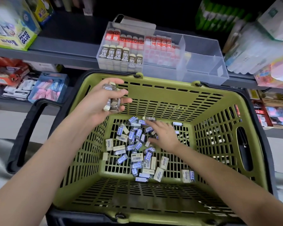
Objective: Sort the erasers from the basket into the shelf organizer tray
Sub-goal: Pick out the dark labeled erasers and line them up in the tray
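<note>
Left arm raised over the far-left corner of the olive-green slotted plastic basket (234, 95), palm turned up. The left hand (96, 101) has its fingers curled round a clutch of brown-sleeved 2B erasers (112, 104). Right arm reaches down into the basket. The right hand (164, 134) is palm down with fingers stretched flat and gripping nothing, fingertips just beside a lone brown-sleeved 2B eraser (150, 118) at the far wall. Loose blue-and-white and cream erasers (135, 154) litter the basket floor. The clear plastic divided organizer tray (203, 62) sits on the grey shelf (64, 51) beyond, its left compartments filled.
</note>
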`<state>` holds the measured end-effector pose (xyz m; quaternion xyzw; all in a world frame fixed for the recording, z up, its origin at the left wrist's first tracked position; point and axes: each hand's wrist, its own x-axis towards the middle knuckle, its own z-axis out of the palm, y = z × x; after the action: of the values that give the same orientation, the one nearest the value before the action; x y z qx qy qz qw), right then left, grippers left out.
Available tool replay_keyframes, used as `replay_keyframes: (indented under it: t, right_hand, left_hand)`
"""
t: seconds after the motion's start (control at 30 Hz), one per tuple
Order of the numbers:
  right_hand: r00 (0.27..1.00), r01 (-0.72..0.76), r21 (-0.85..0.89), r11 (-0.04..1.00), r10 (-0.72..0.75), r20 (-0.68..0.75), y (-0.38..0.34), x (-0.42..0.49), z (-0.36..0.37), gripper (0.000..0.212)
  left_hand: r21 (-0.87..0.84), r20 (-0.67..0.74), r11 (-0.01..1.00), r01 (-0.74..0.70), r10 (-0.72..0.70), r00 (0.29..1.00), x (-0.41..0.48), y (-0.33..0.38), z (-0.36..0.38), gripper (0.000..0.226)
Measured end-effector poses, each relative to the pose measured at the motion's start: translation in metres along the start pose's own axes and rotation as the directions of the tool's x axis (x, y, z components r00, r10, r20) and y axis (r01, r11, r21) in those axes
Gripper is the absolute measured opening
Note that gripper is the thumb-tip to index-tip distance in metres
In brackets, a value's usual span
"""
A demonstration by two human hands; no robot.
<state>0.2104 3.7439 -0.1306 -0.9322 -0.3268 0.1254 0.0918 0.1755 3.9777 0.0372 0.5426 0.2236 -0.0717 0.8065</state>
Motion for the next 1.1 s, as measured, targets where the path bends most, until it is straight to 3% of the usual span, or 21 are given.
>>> replay_keyframes:
  t: [0.1, 0.2, 0.3, 0.43, 0.5, 0.57, 0.73, 0.97, 1.1]
  right_hand:
    - [0.992, 0.113, 0.045, 0.993, -0.110, -0.063, 0.001, -0.012, -0.005, 0.057]
    - [0.931, 0.316, 0.097, 0.944, -0.329, 0.159, -0.003, -0.043, 0.003, 0.040]
    - [0.852, 0.352, 0.039, 0.935, -0.337, 0.400, 0.003, -0.065, 0.012, 0.063]
    - [0.753, 0.491, -0.074, 0.868, -0.380, 0.537, 0.014, -0.070, 0.008, 0.091]
    - [0.729, 0.561, -0.133, 0.817, -0.411, 0.548, 0.018, -0.068, 0.007, 0.093]
    - [0.738, 0.576, -0.140, 0.805, -0.439, 0.512, 0.016, -0.064, 0.009, 0.081]
    - [0.813, 0.468, 0.009, 0.884, -0.435, 0.387, 0.008, -0.058, 0.013, 0.046]
    - [0.762, 0.499, -0.029, 0.866, -0.423, 0.490, -0.004, -0.051, 0.016, 0.066]
    - [0.752, 0.511, 0.023, 0.859, -0.460, 0.472, -0.003, -0.057, 0.015, 0.053]
  left_hand:
    - [0.007, -0.011, 1.000, 0.001, -0.001, 1.000, 0.000, -0.001, 0.000, 0.027]
    - [0.003, -0.019, 1.000, 0.005, -0.005, 1.000, 0.001, -0.002, 0.001, 0.026]
    - [-0.025, -0.019, 0.999, 0.024, -0.025, 1.000, 0.001, -0.007, 0.003, 0.022]
    - [-0.115, 0.009, 0.989, 0.097, -0.097, 0.995, 0.001, -0.013, 0.009, 0.008]
    - [-0.156, 0.036, 0.978, 0.139, -0.135, 0.990, 0.000, -0.015, 0.012, 0.009]
    - [-0.198, 0.070, 0.964, 0.178, -0.167, 0.983, -0.001, -0.018, 0.015, 0.018]
    - [-0.241, 0.079, 0.940, 0.239, -0.227, 0.971, -0.003, -0.025, 0.020, 0.006]
    - [-0.242, 0.057, 0.939, 0.244, -0.237, 0.970, 0.001, -0.029, 0.019, 0.005]
    - [-0.237, 0.069, 0.942, 0.238, -0.228, 0.971, 0.000, -0.031, 0.016, 0.006]
